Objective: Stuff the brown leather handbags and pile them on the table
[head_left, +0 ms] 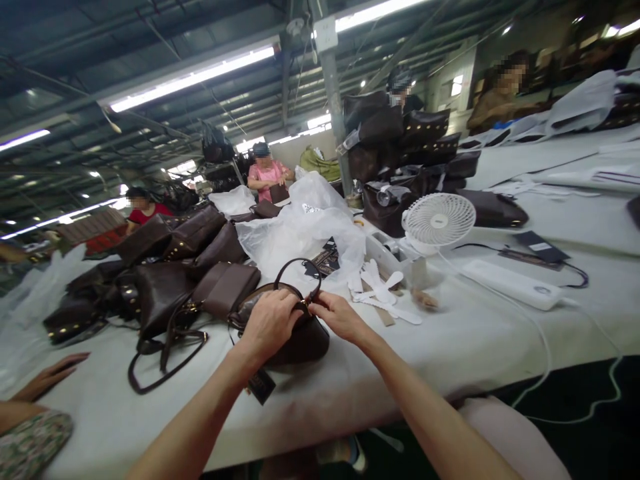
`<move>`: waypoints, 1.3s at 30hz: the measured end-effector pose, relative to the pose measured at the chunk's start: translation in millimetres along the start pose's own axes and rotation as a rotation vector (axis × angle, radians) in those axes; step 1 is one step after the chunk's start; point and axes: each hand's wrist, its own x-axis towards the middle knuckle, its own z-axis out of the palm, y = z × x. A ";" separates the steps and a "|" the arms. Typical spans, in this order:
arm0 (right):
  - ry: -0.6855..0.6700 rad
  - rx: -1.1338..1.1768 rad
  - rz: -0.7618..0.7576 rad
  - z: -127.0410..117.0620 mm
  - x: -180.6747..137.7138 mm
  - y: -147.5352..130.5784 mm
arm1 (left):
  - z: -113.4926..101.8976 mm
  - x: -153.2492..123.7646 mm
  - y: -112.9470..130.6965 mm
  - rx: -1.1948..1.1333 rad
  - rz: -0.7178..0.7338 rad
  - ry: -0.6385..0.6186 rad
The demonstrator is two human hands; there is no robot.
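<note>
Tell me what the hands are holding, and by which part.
A dark brown bag, by its top: left hand over it, right hand at the base of the handle.

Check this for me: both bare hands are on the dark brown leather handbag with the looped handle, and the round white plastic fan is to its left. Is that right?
Not quite: the head view shows the round white plastic fan to the right of the dark brown leather handbag, not to its left. The left hand and right hand are both on it.
</note>
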 end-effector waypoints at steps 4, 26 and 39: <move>0.002 0.030 -0.015 -0.3 -2.0 1.7 | 1.4 2.4 6.4 -0.008 -0.014 -0.001; 0.211 0.189 -0.140 55.3 6.1 0.1 | 19.9 3.2 -7.3 -0.009 -0.077 0.306; 0.132 -0.094 -0.123 43.9 -25.8 -6.9 | 11.4 -40.0 -17.4 -0.239 -0.414 0.441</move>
